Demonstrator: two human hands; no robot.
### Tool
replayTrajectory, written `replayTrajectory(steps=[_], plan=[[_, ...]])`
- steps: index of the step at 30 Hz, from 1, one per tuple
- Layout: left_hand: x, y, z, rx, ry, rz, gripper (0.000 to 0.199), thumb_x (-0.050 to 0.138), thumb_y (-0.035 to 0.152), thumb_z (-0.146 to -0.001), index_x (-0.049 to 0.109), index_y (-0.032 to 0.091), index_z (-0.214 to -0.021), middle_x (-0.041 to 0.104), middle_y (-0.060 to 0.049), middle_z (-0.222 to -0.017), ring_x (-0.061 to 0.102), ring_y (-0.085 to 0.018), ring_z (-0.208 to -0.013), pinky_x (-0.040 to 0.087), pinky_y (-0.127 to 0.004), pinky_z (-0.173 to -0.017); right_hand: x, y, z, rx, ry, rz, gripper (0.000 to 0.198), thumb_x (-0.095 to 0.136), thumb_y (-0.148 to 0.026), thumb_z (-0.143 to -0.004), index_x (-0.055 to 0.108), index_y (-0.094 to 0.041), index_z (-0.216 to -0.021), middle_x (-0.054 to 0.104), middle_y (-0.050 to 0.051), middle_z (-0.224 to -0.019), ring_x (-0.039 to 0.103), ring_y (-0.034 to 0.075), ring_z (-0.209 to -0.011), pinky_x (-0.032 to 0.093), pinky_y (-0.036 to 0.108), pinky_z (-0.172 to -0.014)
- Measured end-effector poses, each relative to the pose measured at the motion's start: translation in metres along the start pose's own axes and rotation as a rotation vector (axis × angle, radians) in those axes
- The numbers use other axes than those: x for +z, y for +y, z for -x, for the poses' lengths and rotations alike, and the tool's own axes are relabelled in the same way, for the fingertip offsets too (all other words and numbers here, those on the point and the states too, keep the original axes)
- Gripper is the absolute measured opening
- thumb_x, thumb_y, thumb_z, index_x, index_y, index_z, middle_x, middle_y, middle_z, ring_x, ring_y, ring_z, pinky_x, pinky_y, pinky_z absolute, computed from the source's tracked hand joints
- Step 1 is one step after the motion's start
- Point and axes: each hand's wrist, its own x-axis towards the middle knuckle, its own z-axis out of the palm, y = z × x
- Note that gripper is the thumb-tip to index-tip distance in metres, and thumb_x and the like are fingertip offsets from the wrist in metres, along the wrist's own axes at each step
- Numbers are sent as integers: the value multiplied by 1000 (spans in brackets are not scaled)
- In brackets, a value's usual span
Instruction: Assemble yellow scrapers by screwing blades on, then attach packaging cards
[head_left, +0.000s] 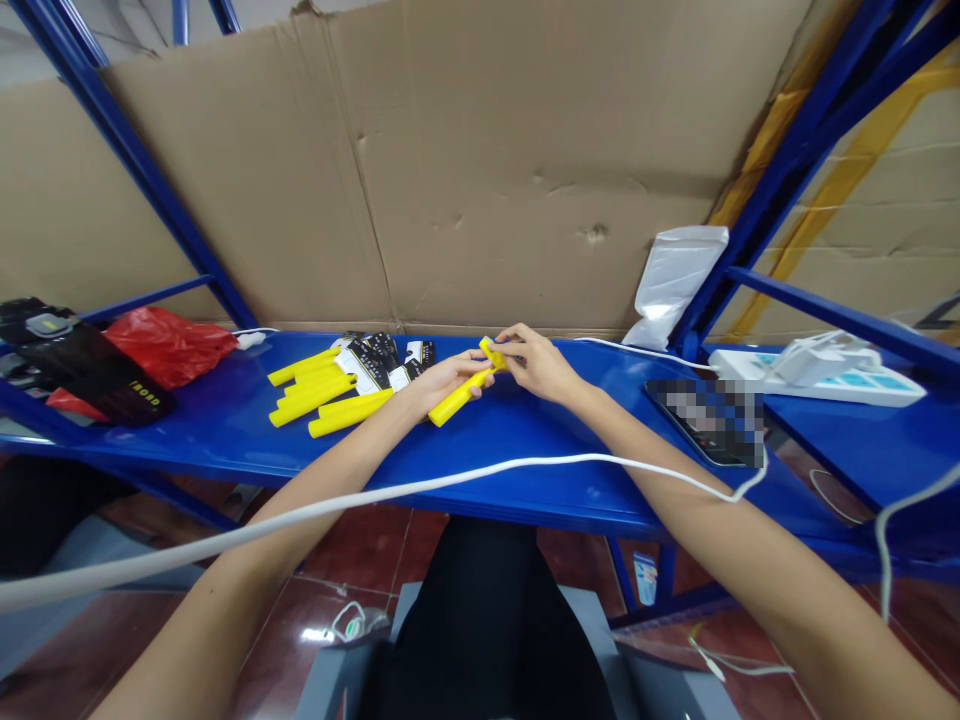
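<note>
Over the middle of the blue shelf, my two hands meet at a yellow tube-shaped piece (459,398). My left hand (448,380) has its fingers closed around the piece near its upper part, while the lower end points down toward the shelf's front edge. At the upper end, which looks wider or branched, the fingers of my right hand (537,364) pinch the yellow part; its exact shape is partly covered by fingers. Left of my left hand lie several similar yellow tubes (315,392) with black-and-white printed cards (369,362) at their far ends.
A blurred-out phone (705,422) lies right of my right arm, near a white power strip (825,378). A white cable (450,480) crosses above both forearms. At the left are a red plastic bag (169,345) and a black item (90,370). Cardboard (480,170) stands behind the shelf.
</note>
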Motion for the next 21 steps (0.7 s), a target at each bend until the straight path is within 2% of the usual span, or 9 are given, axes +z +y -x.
replayTrajectory(steps=[4,8,21], plan=[[0,2,1,0,-15,10,31,72,1,-96,64,18,-120,72,-7,-105,75,-14,-71,52,-17,-48,-4,-4,2,-14,-52,92,46,51,-18,-110,80,-28,-144,68,13,-148,75,27,-114,62,40,-99],[0,2,1,15,-24,6,29,72,0,-96,64,16,-119,72,-8,-103,76,-14,-73,53,-18,-49,-7,-8,2,-19,-62,127,44,50,-21,-112,80,-26,-145,68,13,-149,76,29,-119,63,42,-99],[-2,0,0,64,-10,-44,27,78,2,-95,67,15,-116,71,-7,-99,75,-16,-75,52,-19,-50,-4,-8,1,-23,-77,41,43,52,-24,-114,77,-26,-148,65,15,-151,73,30,-131,64,48,-111]])
